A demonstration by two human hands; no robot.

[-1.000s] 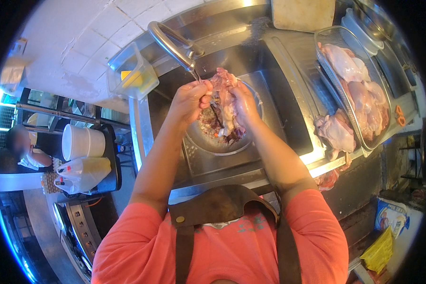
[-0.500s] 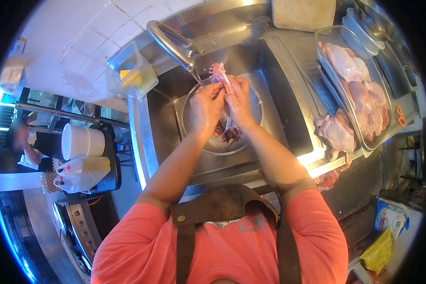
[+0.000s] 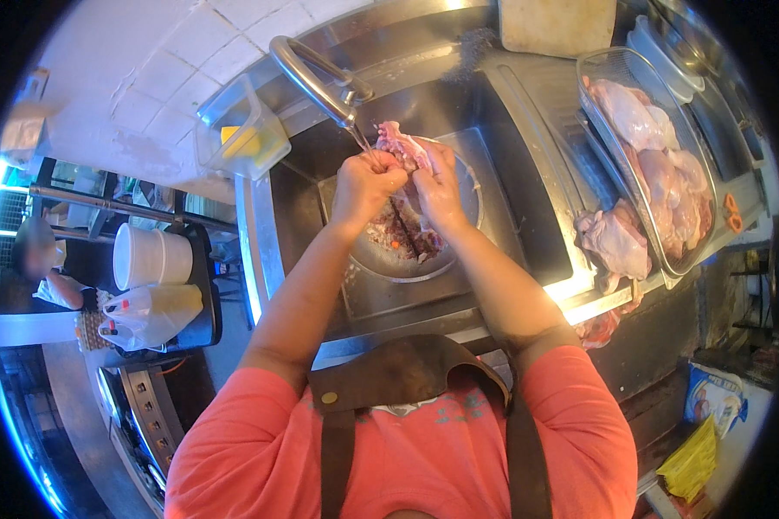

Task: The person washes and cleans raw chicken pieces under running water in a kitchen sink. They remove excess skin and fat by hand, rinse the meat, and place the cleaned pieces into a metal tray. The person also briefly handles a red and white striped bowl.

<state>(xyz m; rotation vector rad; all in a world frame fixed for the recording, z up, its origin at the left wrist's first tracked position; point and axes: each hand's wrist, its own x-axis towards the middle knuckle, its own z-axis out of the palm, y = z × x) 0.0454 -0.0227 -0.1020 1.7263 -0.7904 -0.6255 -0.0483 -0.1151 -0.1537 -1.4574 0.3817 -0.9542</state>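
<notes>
Over the sink [image 3: 296,259], my right hand [image 3: 438,192] grips a pink, bony piece of raw meat [image 3: 403,145], probably poultry. My left hand [image 3: 365,185] is closed at its near left side, the fingertips pinching at it. Part of the piece is hidden by my fingers. From the tap [image 3: 320,91] a thin stream of water runs down by my left fingers. Below both hands, a round metal bowl [image 3: 381,266] sits in the sink with reddish scraps [image 3: 398,233] and cloudy liquid in it.
At the right, a wire basket [image 3: 599,143] holds raw chicken pieces [image 3: 666,173], and more raw chicken [image 3: 614,242] lies beside it. A clear plastic tub [image 3: 264,143] with a yellow item stands left of the tap. Another person [image 3: 52,268] is at the far left near a white bucket [image 3: 151,258].
My left hand has turned and drawn slightly left, its fingers curling more tightly. The meat has tilted left and shows more of its broad side. More of the scraps in the bowl shows.
</notes>
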